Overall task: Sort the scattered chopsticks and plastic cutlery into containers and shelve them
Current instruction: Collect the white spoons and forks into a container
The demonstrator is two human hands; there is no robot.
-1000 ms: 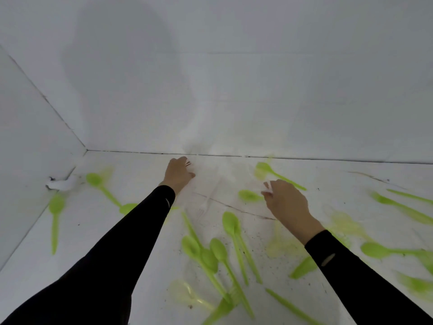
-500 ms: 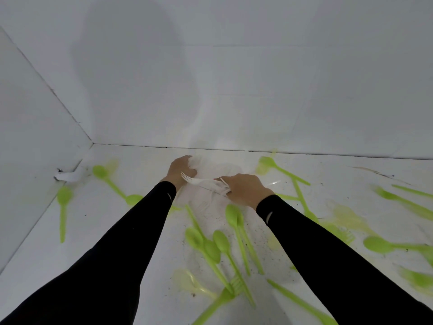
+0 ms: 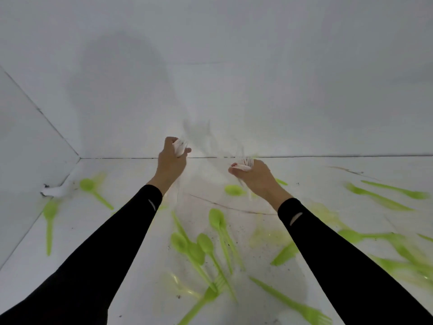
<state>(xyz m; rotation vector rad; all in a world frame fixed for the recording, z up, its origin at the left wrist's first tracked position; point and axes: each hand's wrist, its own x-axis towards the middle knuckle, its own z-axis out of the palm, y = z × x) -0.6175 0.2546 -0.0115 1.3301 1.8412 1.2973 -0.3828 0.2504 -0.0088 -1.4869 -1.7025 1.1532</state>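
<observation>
Forks (image 3: 179, 148) of white plastic stand bunched in the left hand (image 3: 171, 163). Its fingers (image 3: 169, 141) are curled tight round the handles, and the tines poke out above the knuckles. The right hand (image 3: 257, 178) clamps a second bunch (image 3: 246, 164) the same way, fingers (image 3: 233, 170) wrapped round it and tines up.

Both fists are raised off the white surface (image 3: 131, 174), close to the back wall (image 3: 234, 90) and a little apart from each other. My guess is that the person is gathering like with like, white forks first, and gripping them by the handles so the bunches stay aligned for dropping into a container.

The green spoons (image 3: 216, 219) lie flat below the fingers and back toward the person's body, touched by neither hand. One green spoon bowl (image 3: 234, 190) sits just beside the right wrist, and a green fork (image 3: 314, 313) lies well behind it. No container or shelf is in sight, and I cannot see any chopsticks.
</observation>
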